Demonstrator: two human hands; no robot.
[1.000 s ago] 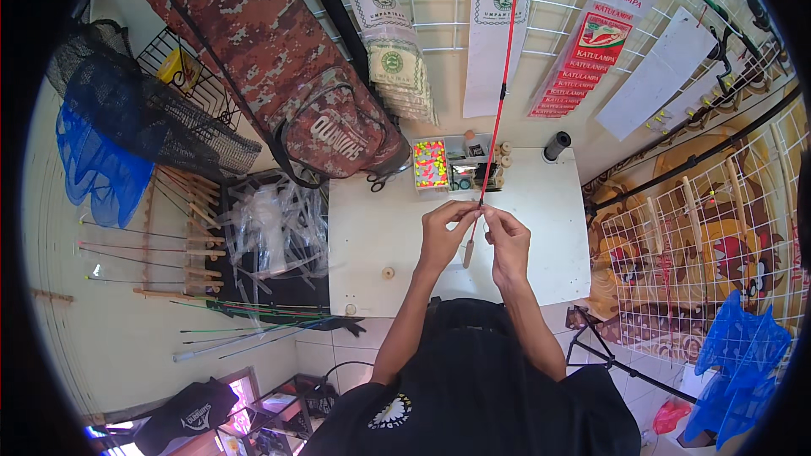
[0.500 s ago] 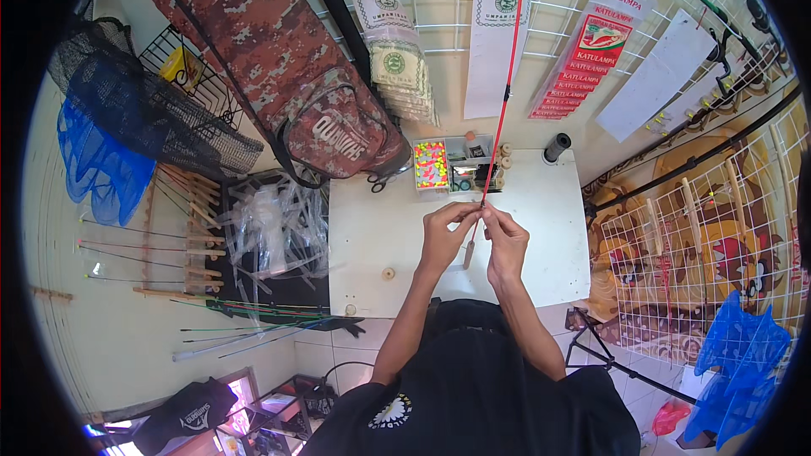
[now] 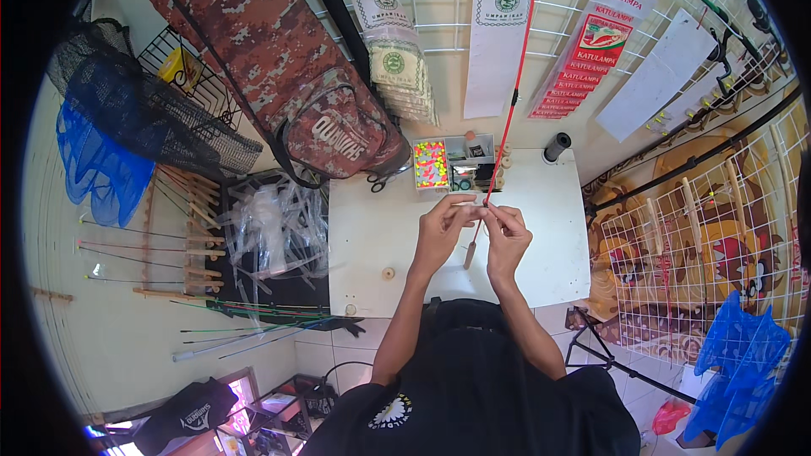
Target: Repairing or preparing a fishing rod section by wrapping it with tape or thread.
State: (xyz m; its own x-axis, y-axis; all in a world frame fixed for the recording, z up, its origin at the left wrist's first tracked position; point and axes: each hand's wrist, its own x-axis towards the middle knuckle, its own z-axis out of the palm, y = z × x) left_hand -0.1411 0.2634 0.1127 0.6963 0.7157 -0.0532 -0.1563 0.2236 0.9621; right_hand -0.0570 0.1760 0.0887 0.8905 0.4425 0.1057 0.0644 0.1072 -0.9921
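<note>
Slim straight red rod with a black band (image 3: pixel 525 42) extends forward from between the hands. The left hand (image 3: pixel 437 232) has fingertips almost together beside it; its grip I cannot tell. The right hand (image 3: pixel 508 241) pinches it, probably for steadiness.

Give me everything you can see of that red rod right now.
The red rod is thin, straight and smooth-looking, with a black band partway up. It slants up and slightly right, past the picture's top edge, so its tip is unseen. Its lower end has a pale, wood-like handle over the white tabletop; contact there is unclear. Fingertips of the left hand and right hand gather around it above the handle, hiding the exact grip.
</note>
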